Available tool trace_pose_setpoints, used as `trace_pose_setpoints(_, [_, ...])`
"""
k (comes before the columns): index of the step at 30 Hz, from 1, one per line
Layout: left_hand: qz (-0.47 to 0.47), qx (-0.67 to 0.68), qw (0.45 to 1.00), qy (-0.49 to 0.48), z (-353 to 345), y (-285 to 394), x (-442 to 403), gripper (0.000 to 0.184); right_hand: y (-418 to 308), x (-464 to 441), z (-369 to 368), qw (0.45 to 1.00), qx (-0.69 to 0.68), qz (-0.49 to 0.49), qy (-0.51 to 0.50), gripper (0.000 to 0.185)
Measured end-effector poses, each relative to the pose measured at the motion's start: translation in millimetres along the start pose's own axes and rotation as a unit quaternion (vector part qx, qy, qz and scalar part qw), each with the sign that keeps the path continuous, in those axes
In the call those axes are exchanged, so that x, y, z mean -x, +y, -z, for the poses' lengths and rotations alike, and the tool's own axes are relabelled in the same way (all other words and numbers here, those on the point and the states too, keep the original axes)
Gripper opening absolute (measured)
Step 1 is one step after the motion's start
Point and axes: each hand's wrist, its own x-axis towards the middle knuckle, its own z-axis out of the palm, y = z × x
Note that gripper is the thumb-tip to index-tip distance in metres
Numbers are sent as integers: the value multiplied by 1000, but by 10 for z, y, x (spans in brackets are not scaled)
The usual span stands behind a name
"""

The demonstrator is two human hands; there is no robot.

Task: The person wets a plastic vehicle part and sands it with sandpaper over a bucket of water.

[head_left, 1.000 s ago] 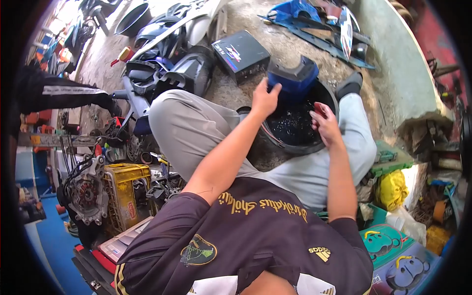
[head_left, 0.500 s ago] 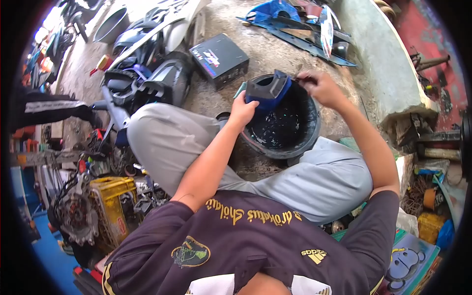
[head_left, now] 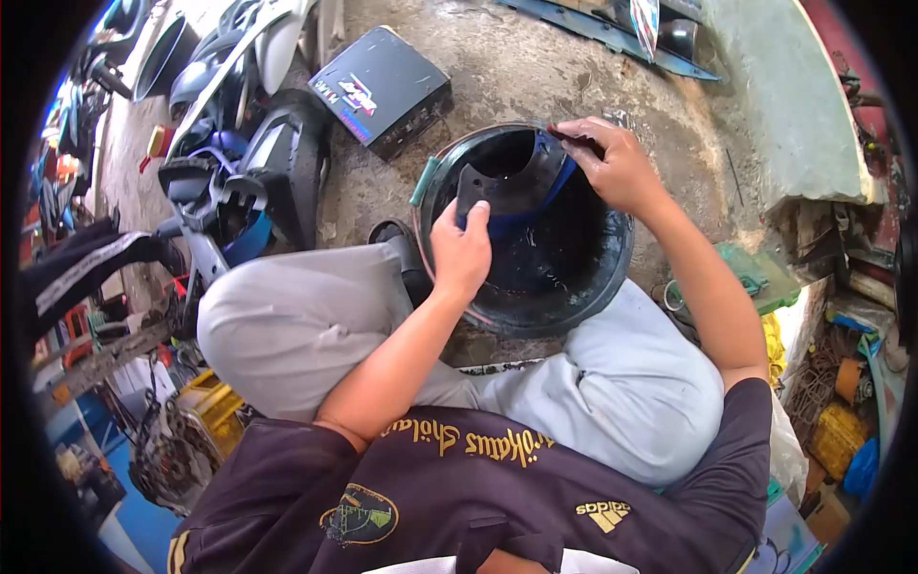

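Observation:
My left hand (head_left: 461, 251) grips the near left end of a dark blue and black plastic panel (head_left: 507, 196), thumb on top. The panel is tilted over a round black bucket (head_left: 612, 273), its curved cutout facing away from me. At the panel's far right end is my right hand (head_left: 612, 165), fingers pinched around something dark that I cannot make out. The bucket stands between my legs, with specks showing on its dark inside. A teal handle grip (head_left: 424, 182) rests at its left rim.
A black printed box (head_left: 381, 91) sits on the concrete floor beyond the bucket. Motorcycle parts (head_left: 277, 172) pile up at left, near another person's dark striped sleeve (head_left: 81, 273). Blue panels (head_left: 622, 38) lie at the far side. A concrete ledge (head_left: 794, 105) runs along the right.
The panel has turned and lies lower over the bucket, showing its dark side and cutout. My right hand now meets its far right end. My view has shifted.

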Motion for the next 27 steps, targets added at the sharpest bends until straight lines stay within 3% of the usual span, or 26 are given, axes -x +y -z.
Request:
trace_pose_setpoints(2, [35, 31, 999, -13, 57, 15, -135, 31, -28, 53, -22, 997, -66, -31, 23, 24])
trace_pose_setpoints(5, [42, 14, 999, -6, 186, -9, -215, 31, 64, 157, -52, 999, -20, -19, -33, 24])
trace_pose_setpoints(9, [-37, 1, 999, 1, 216, -75, -153, 32, -182, 361, 83, 992, 64, 9, -112, 25])
trace_pose_setpoints(11, [-95, -41, 995, 10, 300, -24, -111, 34, -439, 466, 266, 988, 112, 14, -104, 25])
trace_pose_setpoints(13, [-89, 7, 996, 12, 342, 31, -62, 35, -786, 597, 487, 978, 183, 13, -102, 24])
trace_pose_setpoints(17, [-37, 78, 996, 11, 286, 174, 95, 32, -1483, 909, 640, 963, 264, 57, 5, 22])
trace_pose_setpoints(20, [-91, 116, 989, -21, 257, 495, 348, 29, -1934, 1166, 624, 947, 301, 80, 72, 23])
trace_pose_setpoints(24, [-183, 0, 979, -86, 378, 1181, 540, 34, -2083, 1291, 636, 972, 193, 64, 116, 27])
trace_pose_setpoints(27, [-129, -2, 975, -180, 474, 1589, 592, 35, -2192, 1196, 670, 954, 238, 100, 155, 35])
